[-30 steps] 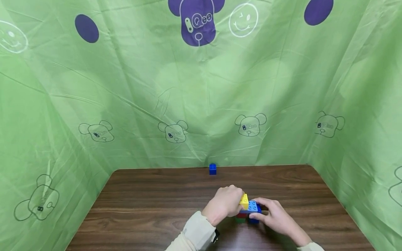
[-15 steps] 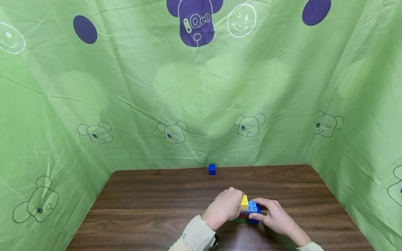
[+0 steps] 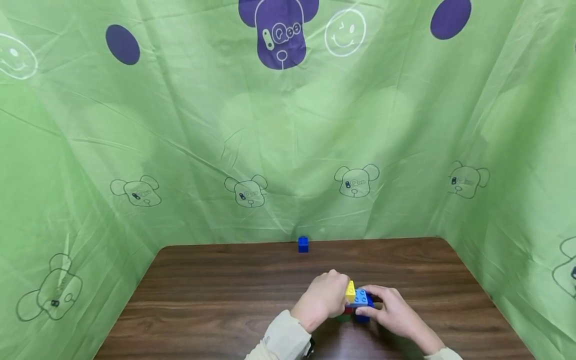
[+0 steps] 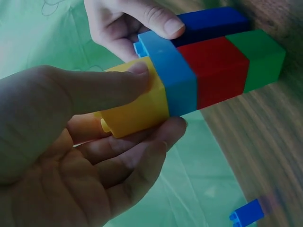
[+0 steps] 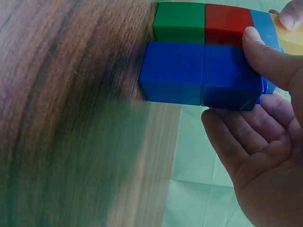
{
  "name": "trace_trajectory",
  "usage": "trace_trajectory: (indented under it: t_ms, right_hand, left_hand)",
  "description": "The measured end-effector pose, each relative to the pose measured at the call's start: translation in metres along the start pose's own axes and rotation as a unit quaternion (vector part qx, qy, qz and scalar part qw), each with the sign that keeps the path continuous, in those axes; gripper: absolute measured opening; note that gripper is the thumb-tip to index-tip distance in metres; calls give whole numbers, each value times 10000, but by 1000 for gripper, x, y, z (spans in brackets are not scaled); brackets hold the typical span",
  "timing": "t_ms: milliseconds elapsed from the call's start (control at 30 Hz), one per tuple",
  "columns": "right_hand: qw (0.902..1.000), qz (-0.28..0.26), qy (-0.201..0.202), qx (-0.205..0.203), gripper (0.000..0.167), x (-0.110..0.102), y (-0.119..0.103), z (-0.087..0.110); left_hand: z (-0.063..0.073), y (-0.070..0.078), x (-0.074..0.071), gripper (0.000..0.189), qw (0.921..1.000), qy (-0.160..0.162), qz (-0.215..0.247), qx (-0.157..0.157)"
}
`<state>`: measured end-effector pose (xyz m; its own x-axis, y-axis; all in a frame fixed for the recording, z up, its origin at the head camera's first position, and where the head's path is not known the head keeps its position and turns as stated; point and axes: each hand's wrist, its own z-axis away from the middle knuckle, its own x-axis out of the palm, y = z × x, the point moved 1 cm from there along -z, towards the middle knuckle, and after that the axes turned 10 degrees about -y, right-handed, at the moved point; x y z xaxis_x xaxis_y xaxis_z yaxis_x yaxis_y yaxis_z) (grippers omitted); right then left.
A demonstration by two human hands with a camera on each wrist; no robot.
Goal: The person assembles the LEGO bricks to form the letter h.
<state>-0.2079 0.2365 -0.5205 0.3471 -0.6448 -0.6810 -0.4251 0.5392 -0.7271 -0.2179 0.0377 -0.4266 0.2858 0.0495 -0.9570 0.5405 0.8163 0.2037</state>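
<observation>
My left hand [image 3: 321, 300] pinches a yellow toy brick [image 4: 137, 104] between thumb and fingers. That brick sits on a light blue brick [image 3: 361, 297], whose bare studs show beside it in the head view. Under the light blue one come a red brick [image 4: 215, 71] and, lowest, a green brick [image 4: 265, 59]. Alongside stands a column of two dark blue bricks [image 5: 173, 73], touching the red and green ones. My right hand [image 3: 393, 312] holds the upper dark blue brick [image 5: 229, 75], thumb on one side and fingers on the other. How far the light blue brick overlaps the dark blue column is unclear.
A single blue brick [image 3: 303, 244] stands at the far edge of the brown wooden table [image 3: 216, 290]. Green cloth [image 3: 288, 140] printed with bear faces hangs behind the table and along both sides.
</observation>
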Motion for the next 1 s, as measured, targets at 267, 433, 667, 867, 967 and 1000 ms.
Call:
trace_trajectory:
  t_ms: [267, 433, 667, 867, 967, 1000]
  right_hand:
    - [9999, -14, -87, 87, 33, -1, 0, 1]
    - [9999, -116, -88, 32, 32, -1, 0, 2]
    - [9993, -213, -235, 182, 37, 2, -1, 2]
    - [9993, -185, -240, 200, 40, 0, -3, 0]
    - [9996, -72, -176, 217, 41, -1, -4, -1]
    - [9996, -37, -163, 234, 41, -1, -4, -2]
  left_hand:
    - [-1, 1, -1, 22, 9999, -30, -139, 9]
    - [-5, -6, 1, 20, 9995, -183, 195, 185]
    - [-8, -27, 2, 21, 9926, -779, 764, 541]
    - [-11, -49, -10, 32, 9838, -1187, 1013, 880]
    - [-15, -61, -21, 42, 9861, -1118, 998, 718]
    - [-17, -66, -25, 44, 9885, -1028, 934, 603]
